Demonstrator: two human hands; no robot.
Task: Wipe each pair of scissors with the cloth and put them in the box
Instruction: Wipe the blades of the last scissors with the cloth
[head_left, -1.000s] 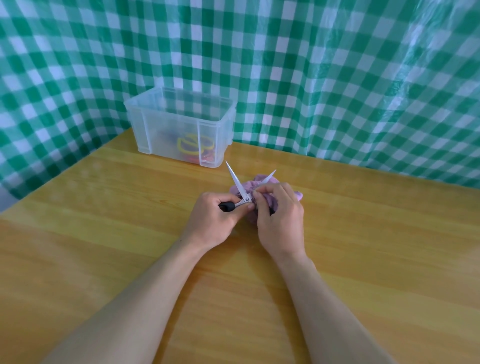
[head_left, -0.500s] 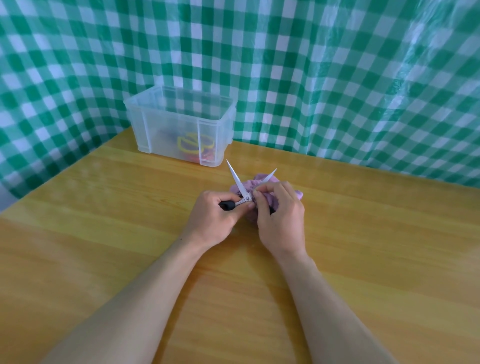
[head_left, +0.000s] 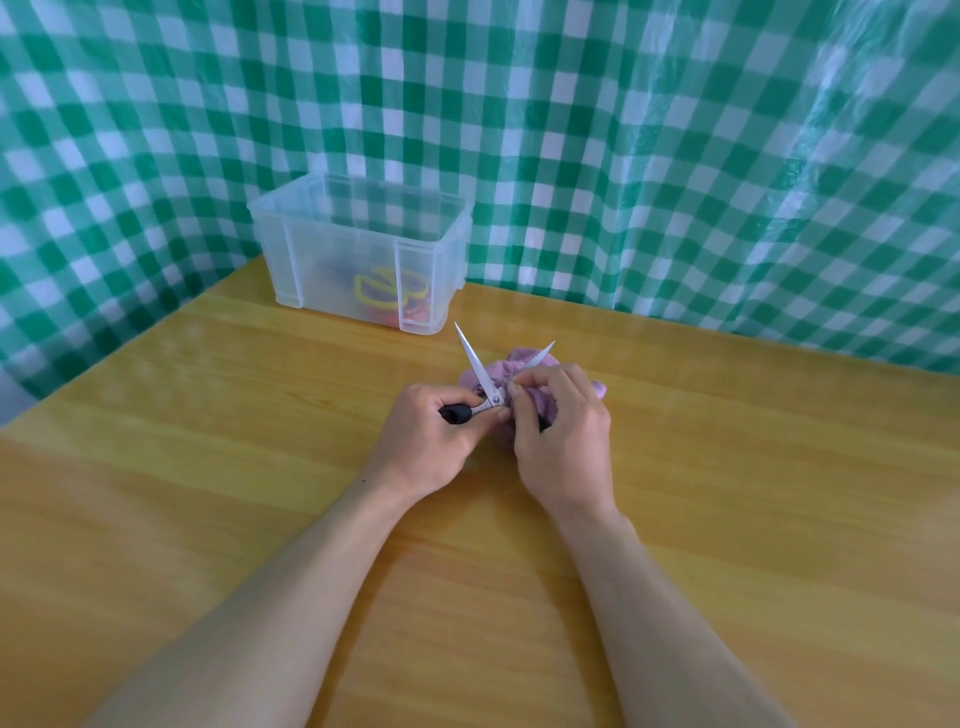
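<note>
— So, where are the scissors (head_left: 478, 366)?
— Centre of frame, blades spread. Your left hand (head_left: 431, 441) curls round the black handle, and your right hand (head_left: 563, 441) pinches the soft cloth (head_left: 506, 368) on one blade.
— Handling?
— Light, stiff, sharp-tipped, likely slick. Hold the handle, never the edges.

A table (head_left: 218, 467) of honey-yellow wood, its grain bands running side to side, fills the lower view, with its far and left edges meeting in a corner at the upper left. Near that corner a clear plastic box (head_left: 332, 270) stands upright and lidless on the wood (its cloudy walls let the tabletop show only dimly). In front of the box's right corner a bunched lilac cloth (head_left: 506, 371) sits low over the surface, mostly covered, so whether it rests fully on the wood cannot be told.
</note>
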